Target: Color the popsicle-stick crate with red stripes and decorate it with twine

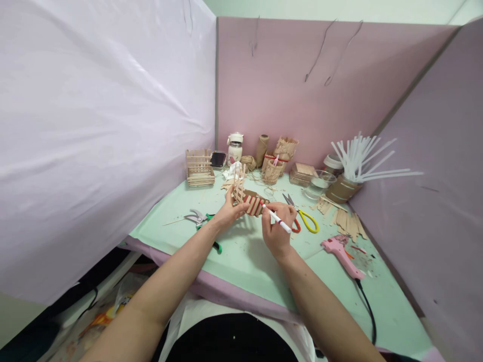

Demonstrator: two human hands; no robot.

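Note:
My left hand (230, 211) is closed on the left side of a small wooden stick model (253, 205), held up over the table. The model has upright slats at its left end and red and plain stripes along its front. In my right hand (278, 231) is a white marker (278, 220), gripped between thumb and fingers. Its red tip points left and is at the striped side of the model; whether it touches cannot be made out.
Pruning shears (198, 217) lie left, scissors with a yellow-and-red handle (309, 221) right, and a pink glue gun (343, 255) with a black cord farther right. Behind stand a slatted stick box (199, 176), woven cups (272, 172), a glass bowl (320, 185) and white sticks (360, 158).

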